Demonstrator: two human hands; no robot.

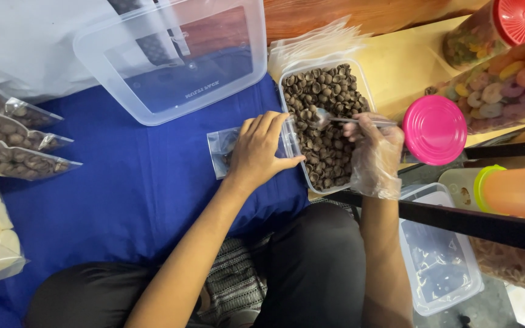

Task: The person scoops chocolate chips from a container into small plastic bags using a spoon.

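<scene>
1. Holding a spoon (329, 119) by its thin handle, the gloved right hand (375, 149) dips it into the tub (360, 76) of small brown ring-shaped snacks (326, 130) just left of that hand.
2. Resting flat and loosely spread, the bare left hand (261, 149) presses on a small clear bag (223, 152) lying under its fingers.
3. That bag looks light, limp and slippery; pinching its open edge would likely steady it.
4. The snacks seem light and brittle.
5. Counted: one spoon, one tub, one bag in hand, three filled bags (16, 136) far left of the left hand.
</scene>
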